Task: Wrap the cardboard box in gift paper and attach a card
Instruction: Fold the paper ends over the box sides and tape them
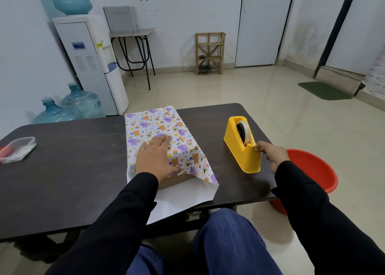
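Note:
Gift paper (158, 124) printed with cartoon animals is folded over the cardboard box (175, 182), whose brown near end shows under the open paper flap. My left hand (155, 157) lies flat on top of the paper, fingers straight, pressing it onto the box. A yellow tape dispenser (241, 149) with a roll of clear tape stands to the right. My right hand (270, 154) reaches to its near end and pinches the tape end at the cutter. No card is in view.
The dark table (73, 170) carries a clear lidded plastic container (17, 148) with something red at its far left. A red plastic tub (312, 170) sits on the floor by the table's right edge. Water bottles and a dispenser stand beyond the left side.

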